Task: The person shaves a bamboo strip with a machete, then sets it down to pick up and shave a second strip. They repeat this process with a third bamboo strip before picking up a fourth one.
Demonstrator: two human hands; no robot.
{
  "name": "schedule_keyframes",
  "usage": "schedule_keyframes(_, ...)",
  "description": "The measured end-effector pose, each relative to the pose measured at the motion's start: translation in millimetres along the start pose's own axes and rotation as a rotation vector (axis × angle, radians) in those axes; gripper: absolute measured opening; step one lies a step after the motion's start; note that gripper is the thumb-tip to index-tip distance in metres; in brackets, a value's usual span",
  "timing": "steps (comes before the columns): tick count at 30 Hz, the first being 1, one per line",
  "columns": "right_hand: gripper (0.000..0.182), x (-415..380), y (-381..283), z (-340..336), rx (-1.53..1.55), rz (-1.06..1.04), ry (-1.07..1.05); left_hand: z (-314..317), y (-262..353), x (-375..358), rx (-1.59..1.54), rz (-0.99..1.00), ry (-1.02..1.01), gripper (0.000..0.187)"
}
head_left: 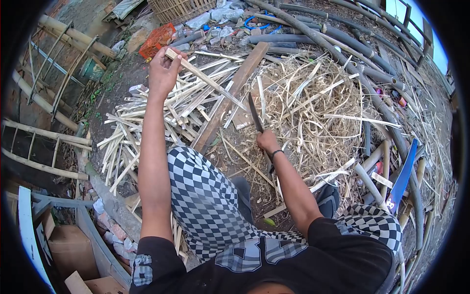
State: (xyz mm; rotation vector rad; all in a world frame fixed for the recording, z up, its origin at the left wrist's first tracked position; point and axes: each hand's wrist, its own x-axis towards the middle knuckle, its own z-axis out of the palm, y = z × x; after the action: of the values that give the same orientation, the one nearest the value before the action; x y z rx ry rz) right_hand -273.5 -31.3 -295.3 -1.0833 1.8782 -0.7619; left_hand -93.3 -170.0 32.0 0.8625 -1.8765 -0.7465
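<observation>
My left hand is closed around the upper end of a bamboo strip, held out ahead to the left. The strip slants down to the right, its far end near the knife blade. In my right hand is the handle of a knife, its long dark blade pointing up and away from me. A wooden plank lies between my hands, passing beneath the strip. Left of the plank is a pile of split bamboo strips; to its right is a heap of thin curled shavings.
A blue-bladed saw leans among bamboo poles at the right. Long dark poles lie across the back and right side. An orange crate and a woven basket sit at the back. Cardboard boxes are at the lower left.
</observation>
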Motion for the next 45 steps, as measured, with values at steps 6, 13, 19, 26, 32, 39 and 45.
schedule_keyframes(6, 0.04, -29, -64, -34, 0.011, -0.156, 0.236, 10, 16, -4, 0.176, 0.149, -0.133, 0.008)
schedule_keyframes(13, 0.026, -97, -169, -73, 0.18, -0.555, 0.31, 30, 54, -25, 0.443, 0.273, -0.222, 0.011)
schedule_keyframes(19, 0.021, -63, -169, -31, 0.211, -0.464, 0.381, 31, 42, -25, 0.438, 0.212, -0.206, 0.013)
schedule_keyframes(26, 0.021, -53, -181, -36, 0.147, -0.517, 0.377, 18, 22, -21, 0.289, 0.024, -0.143, 0.016)
schedule_keyframes(32, 0.018, -40, -172, -6, 0.118, -0.484, 0.377, -1, 6, -18, 0.336, -0.025, -0.073, 0.017)
schedule_keyframes(39, 0.027, -51, -159, -15, 0.204, -0.397, 0.287, 15, 24, -29, 0.306, 0.009, -0.15, 0.015)
schedule_keyframes(45, 0.023, -62, -183, -36, 0.12, -0.458, 0.378, 24, 25, -22, 0.322, 0.084, -0.072, 0.014)
